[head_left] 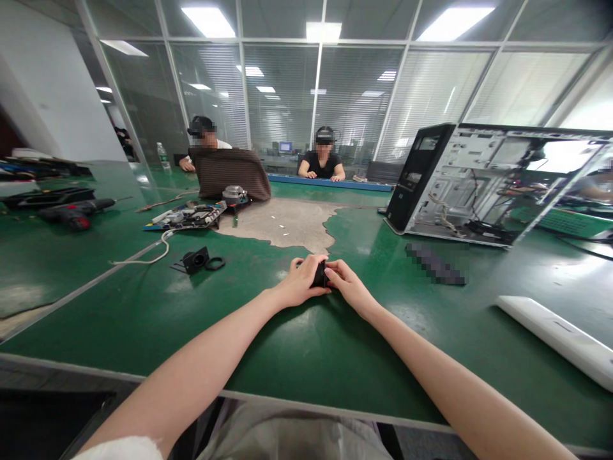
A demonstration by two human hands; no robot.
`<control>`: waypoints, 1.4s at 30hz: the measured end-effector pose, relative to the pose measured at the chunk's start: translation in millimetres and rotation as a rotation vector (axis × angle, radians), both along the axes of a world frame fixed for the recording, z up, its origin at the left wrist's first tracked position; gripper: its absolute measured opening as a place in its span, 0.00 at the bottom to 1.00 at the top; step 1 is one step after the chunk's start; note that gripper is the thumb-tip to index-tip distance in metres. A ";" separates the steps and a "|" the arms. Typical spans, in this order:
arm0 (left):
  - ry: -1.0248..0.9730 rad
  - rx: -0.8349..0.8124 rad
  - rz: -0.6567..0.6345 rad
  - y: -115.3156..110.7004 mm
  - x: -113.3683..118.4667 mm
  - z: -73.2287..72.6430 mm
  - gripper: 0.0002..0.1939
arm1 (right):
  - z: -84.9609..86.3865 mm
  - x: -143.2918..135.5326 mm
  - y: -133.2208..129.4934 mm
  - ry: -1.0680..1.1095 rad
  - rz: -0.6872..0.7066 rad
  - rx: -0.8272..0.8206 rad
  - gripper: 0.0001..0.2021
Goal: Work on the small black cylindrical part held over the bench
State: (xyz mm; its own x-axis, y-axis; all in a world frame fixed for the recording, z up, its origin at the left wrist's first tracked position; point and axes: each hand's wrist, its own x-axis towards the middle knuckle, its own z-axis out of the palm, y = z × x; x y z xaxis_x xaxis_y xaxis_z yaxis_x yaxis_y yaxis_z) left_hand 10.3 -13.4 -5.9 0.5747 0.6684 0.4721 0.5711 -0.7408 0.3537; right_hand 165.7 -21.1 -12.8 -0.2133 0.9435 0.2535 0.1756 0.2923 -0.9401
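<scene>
Both hands meet over one small black part (320, 275), low on the green counter (306, 358). The left hand (301, 281) curls around the part from its side, fingers closed over the top; the right hand (345, 283) pinches the other side with thumb and fingertips. The part is mostly hidden between them, so its shape cannot be told.

Taking that part as the mark: just beyond it lies a worn, bare patch (287, 223) in the counter's green surface. To its left, near, sits a small black camera-like module (195, 260) with a loose black ring (215, 262) touching the counter beside it, and a white cable (153, 252) trails away from there. Farther left and beyond rests a circuit board (189, 217) with a round fan (234, 194) next to it, and a red-and-black power drill (76, 214) lies well off to the left. To the part's right and beyond stands an opened computer case (479, 182). Well to the right, nearer the counter's edge, lies a long white panel (555, 332). Two other people (324, 160) sit at the far side of the counter.
</scene>
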 end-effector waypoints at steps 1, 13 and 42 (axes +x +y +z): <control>0.001 0.002 -0.002 -0.3 -0.3 0.3 0.32 | 0.3 0.6 -1.1 -0.004 0.011 0.030 0.10; -0.002 0.009 -0.003 2.1 0.4 -2.6 0.32 | 1.5 -4.8 -0.7 0.018 -0.056 -0.014 0.11; -0.019 0.013 -0.011 5.5 0.0 -5.9 0.31 | 0.1 1.1 -6.6 -0.051 0.083 0.135 0.10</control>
